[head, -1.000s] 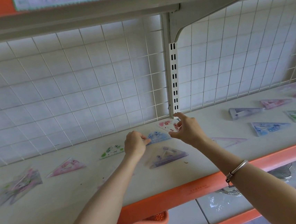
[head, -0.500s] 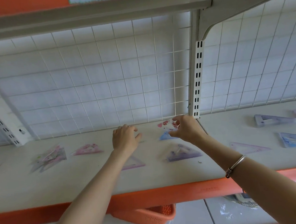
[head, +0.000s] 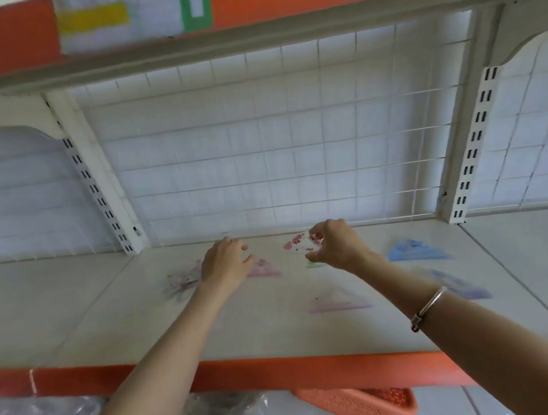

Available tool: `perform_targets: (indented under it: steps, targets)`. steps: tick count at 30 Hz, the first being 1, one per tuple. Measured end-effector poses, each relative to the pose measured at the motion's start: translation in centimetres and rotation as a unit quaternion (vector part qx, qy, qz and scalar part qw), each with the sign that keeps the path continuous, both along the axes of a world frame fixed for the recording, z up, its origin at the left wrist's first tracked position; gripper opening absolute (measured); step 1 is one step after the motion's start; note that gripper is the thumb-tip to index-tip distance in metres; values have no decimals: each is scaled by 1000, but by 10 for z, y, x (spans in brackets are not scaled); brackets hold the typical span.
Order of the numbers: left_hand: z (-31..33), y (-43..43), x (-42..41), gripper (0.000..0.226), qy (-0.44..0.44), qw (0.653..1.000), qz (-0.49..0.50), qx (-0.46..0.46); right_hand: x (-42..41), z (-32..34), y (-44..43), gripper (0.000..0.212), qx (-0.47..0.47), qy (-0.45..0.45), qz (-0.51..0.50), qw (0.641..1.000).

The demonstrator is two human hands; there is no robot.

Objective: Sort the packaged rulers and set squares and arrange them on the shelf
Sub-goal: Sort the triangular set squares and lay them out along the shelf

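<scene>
White shelf, orange front lip, wire grid behind. The right hand reaches in, pinching a red-printed set square packet at its fingertips. The left hand hovers palm down, fingers loose, holding nothing. A pink set square lies just right of it.

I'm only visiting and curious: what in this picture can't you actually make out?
All in the head view:
- Packaged set square pinched by the right hand: motion blur makes its print unreadable.
- Green packet: mostly hidden under that hand.
- Pile beside the left hand: too blurred to count, and partly covered by the hand.
- Labels overhead: blurred and cut off by the top edge.
- Orange basket: the shelf front hides its contents.
</scene>
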State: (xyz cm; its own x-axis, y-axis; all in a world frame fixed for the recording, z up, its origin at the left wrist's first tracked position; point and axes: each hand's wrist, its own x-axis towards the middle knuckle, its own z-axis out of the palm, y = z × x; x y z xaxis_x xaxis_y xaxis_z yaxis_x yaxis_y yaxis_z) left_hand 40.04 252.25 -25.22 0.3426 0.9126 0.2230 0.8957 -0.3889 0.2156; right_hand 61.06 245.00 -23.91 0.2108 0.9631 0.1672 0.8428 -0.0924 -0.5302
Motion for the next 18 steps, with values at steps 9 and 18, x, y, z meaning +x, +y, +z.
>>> perform_targets:
  steps: [9, 18]
  targets:
    - [3, 43, -88, 36, 29, 1000, -10, 8, -94, -6, 53, 43, -46, -37, 47, 997]
    - [-9, 75, -132, 39, 20, 998, -62, -9, -116, -21, 73, 41, -86, -76, 18, 993]
